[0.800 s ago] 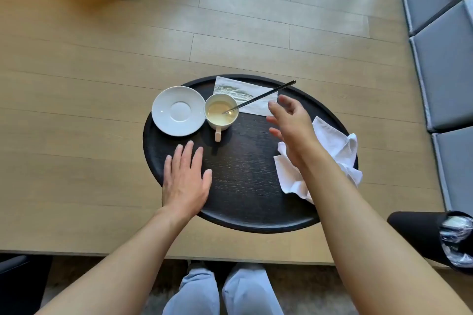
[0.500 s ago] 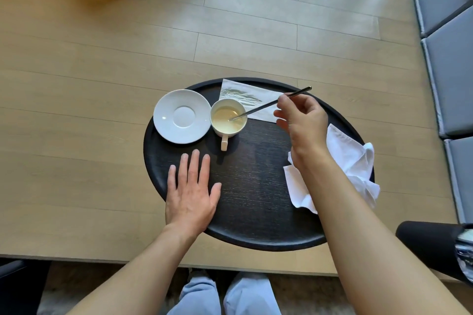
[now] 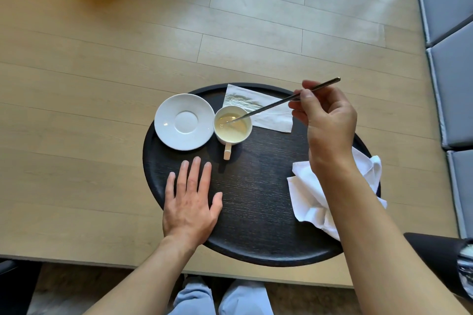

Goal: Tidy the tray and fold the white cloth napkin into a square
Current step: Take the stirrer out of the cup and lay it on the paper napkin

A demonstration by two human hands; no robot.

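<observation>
Right hand (image 3: pixel 330 123) pinches a thin metal spoon (image 3: pixel 276 103) near its upper end, thumb and fingertips closed on the handle. From the grip the handle slopes down and left; its tip sits inside the cup (image 3: pixel 232 124), in pale liquid. A short length of handle sticks out up and right of the fingers.

Below the grip, under the right wrist and forearm, lies the napkin (image 3: pixel 307 199), white, crumpled, partly hidden by the arm, its right side hanging over the tray (image 3: pixel 256 212) edge.

Just left of the grip, beneath the spoon handle, a flat paper sheet (image 3: pixel 271 117) lies on the tray's far side. Saucer (image 3: pixel 184 121) sits left of the cup, touching or nearly so.

Left hand (image 3: pixel 190 202) lies flat, fingers spread, palm down on the tray's near-left part, holding nothing.
</observation>
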